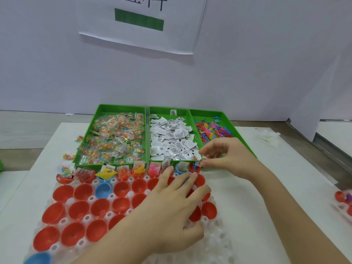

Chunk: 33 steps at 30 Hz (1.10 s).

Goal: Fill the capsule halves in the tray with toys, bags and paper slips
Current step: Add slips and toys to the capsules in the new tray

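Three green bins stand side by side at the far edge of the white desk (266, 187): at 11 o'clock one of clear bags (114, 138) of coloured beads, at 12 o'clock one of paper slips (171, 138), at 1 o'clock one of small plastic toys (213, 130). Two loose bags lie beside the left bin. Nearer, a clear tray (215, 241) holds rows of capsule halves (79, 209), mostly red, four blue. About eight in the far row are filled. The left hand (171, 202) lies flat on the tray, fingers straight and spread, hiding several halves. The right hand (226, 155) pinches a small pale piece (201, 163), too blurred to name, above the far row's rightmost red half (193, 168). A crumpled tissue (270, 137) lies at 2 o'clock.
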{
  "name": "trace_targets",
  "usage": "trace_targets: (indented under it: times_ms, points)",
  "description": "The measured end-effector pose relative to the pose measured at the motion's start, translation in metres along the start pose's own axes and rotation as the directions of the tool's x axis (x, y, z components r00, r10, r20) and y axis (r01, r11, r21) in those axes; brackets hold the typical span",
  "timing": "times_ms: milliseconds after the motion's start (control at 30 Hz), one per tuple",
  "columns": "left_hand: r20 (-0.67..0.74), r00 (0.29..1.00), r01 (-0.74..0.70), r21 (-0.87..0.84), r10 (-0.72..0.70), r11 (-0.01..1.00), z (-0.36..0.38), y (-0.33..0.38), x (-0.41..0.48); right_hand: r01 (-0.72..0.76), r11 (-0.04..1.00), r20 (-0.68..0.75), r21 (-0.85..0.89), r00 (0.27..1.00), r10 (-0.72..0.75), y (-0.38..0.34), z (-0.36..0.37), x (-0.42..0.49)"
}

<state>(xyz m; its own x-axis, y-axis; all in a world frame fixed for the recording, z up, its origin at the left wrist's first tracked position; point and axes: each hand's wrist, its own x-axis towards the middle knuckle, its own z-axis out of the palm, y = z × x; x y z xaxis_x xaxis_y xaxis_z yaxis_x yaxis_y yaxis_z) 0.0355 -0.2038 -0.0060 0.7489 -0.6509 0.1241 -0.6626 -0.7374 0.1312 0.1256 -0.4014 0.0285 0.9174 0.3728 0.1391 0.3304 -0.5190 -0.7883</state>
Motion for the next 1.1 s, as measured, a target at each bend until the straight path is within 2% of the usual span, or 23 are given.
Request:
trace_targets:
  times_ms: [133,400,833,1100]
  points:
    - [-0.009,1.000,0.000,-0.032,0.000,0.999,0.001,0.000,-0.002,-0.037,0.985,0.088,-0.171,0.995,0.053,-0.009,0.002,0.005]
    - [-0.020,1.000,-0.008,-0.055,0.007,0.998,0.001,0.000,-0.003,-0.036,0.957,0.171,-0.288,0.981,0.089,-0.016,0.007,0.017]
    - [-0.035,0.999,-0.011,-0.033,0.010,0.999,0.001,0.000,-0.003,0.134,0.927,0.138,-0.351,0.986,-0.090,-0.011,0.011,0.012]
    - [-0.020,1.000,-0.014,-0.044,0.013,0.999,0.002,0.000,-0.003,0.086,0.943,0.159,-0.321,0.987,-0.036,-0.007,0.012,0.006]
